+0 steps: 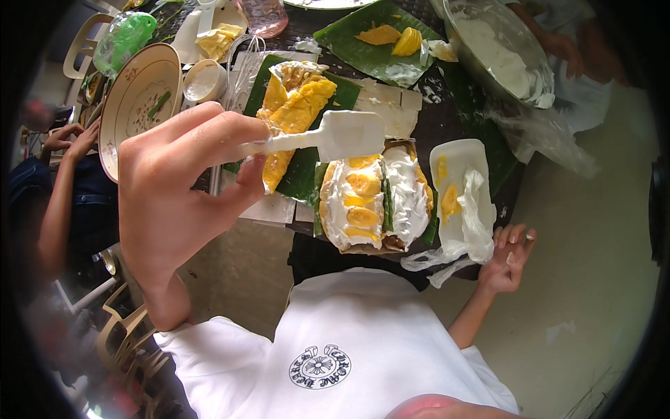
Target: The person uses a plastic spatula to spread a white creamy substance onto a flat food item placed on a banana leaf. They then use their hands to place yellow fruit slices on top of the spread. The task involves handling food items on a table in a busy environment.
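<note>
My left hand (188,188) is raised over the table, its fingers closed round the handle of a white spatula (351,135). The spatula's blade is just beyond two cream-covered filled pieces. The left one (352,202) has white cream topped with yellow fruit slices. Beside it, the right one (406,192) shows cream only, with a green leaf strip between them. My right hand (506,262) hangs by the table's near right edge, fingers apart and slightly curled, holding nothing. Nearest to it lies a white foam tray (457,157) with a yellow piece and crumpled plastic wrap (476,220).
Further off are a folded yellow wrap (296,105) on banana leaf, a whisk (249,70), a patterned bowl (114,112) and a small cup (204,80). Yellow fruit (407,42) rests on another leaf. A large metal bowl (537,77) contains white cream. Other people's arms (59,188) appear at the sides.
</note>
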{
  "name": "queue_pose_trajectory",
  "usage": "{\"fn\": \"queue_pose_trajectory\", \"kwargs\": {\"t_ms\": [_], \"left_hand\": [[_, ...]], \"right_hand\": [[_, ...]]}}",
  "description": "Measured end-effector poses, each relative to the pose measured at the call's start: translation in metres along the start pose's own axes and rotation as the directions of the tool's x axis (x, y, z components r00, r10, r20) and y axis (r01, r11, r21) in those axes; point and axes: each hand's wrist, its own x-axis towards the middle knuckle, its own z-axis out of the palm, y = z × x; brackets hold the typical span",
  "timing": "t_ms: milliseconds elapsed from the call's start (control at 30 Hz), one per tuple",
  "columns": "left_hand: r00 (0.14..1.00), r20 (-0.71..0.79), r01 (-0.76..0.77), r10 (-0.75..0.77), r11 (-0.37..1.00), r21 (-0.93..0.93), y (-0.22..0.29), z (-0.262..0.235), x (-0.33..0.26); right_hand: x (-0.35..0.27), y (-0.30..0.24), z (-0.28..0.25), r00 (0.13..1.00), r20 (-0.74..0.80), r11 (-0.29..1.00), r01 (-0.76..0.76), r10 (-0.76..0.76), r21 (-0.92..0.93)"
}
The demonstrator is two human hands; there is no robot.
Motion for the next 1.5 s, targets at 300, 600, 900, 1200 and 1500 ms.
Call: {"fn": "queue_pose_trajectory", "kwargs": {"t_ms": [300,600,900,1200,1500], "left_hand": [[0.994,0.016,-0.110,0.109,0.990,0.092,-0.006,0.010,0.004],[0.983,0.038,-0.183,0.179,0.974,0.133,-0.008,0.016,0.010],[0.969,0.075,-0.241,0.234,0.964,0.110,-0.019,0.009,0.017],[0.901,0.183,-0.426,0.394,0.883,0.199,-0.022,0.008,0.046],[0.888,0.223,-0.459,0.403,0.819,0.346,-0.012,0.013,0.069]], "right_hand": [[0.000,0.001,-0.004,1.000,0.018,1.000,-0.006,0.006,0.017],[0.000,-0.001,0.001,1.000,0.005,1.000,-0.013,0.013,0.000],[0.000,-0.002,0.004,1.000,-0.008,1.000,-0.012,0.012,-0.006],[0.001,-0.002,0.005,1.000,-0.004,1.000,-0.008,0.008,-0.007],[0.000,-0.002,0.003,1.000,-0.010,1.000,-0.004,0.004,0.001]]}}
